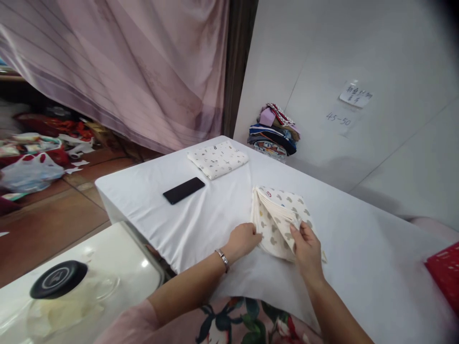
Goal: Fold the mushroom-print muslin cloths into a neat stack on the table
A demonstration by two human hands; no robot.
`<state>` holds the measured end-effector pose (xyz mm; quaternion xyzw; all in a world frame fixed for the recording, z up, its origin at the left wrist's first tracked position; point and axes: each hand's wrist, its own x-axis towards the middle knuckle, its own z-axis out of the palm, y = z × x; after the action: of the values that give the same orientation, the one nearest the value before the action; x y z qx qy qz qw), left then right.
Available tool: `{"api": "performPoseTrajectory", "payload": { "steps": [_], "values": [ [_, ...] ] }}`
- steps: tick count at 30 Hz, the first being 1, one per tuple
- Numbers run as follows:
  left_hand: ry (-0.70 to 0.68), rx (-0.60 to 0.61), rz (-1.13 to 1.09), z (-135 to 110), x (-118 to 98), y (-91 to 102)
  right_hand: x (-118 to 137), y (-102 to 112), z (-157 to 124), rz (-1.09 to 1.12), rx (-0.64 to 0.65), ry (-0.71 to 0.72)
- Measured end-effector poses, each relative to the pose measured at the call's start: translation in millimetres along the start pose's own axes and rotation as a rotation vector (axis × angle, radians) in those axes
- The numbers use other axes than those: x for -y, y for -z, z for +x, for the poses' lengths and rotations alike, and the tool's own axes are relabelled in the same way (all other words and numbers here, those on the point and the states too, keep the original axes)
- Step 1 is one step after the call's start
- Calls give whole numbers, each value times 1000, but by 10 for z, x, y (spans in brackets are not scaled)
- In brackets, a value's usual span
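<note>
A folded stack of white patterned cloths [278, 215] lies on the white-covered table [358, 267]. My left hand [244, 240] is curled against the stack's near left edge, fingers pinched on the layers. My right hand [307, 246] grips the near right corner, thumb on top, lifting some layers so the stack fans open. A second folded patterned cloth [218, 159] rests flat at the table's far side.
A black phone [184, 190] lies on the table left of the stack. A pile of coloured clothes [274, 134] sits against the wall at the back. A red basket [446, 274] is at the right edge. A white appliance with a black round lid [59, 279] stands near left.
</note>
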<state>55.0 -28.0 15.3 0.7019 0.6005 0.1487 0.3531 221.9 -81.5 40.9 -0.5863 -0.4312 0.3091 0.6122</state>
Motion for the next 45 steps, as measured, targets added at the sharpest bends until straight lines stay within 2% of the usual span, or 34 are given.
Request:
{"api": "performPoseTrajectory", "payload": {
  "steps": [5,9,12,20,28,36,45],
  "values": [
    [-3,-105,62,279,-113,143,52,-16,-12,-13,-23,-46],
    [3,-83,107,502,-197,134,39,-8,-6,-12,-25,-74],
    [18,-74,150,574,-205,83,16,8,2,-1,-34,-85],
    [36,-41,116,634,-164,62,21,7,13,27,-35,-93],
    [42,-125,16,669,-96,15,14,3,5,26,-27,-79],
    [58,-90,39,734,-131,34,9,-14,11,41,-46,-76],
    [70,-124,80,723,-58,63,26,-14,3,52,-39,-110]
  ]
}}
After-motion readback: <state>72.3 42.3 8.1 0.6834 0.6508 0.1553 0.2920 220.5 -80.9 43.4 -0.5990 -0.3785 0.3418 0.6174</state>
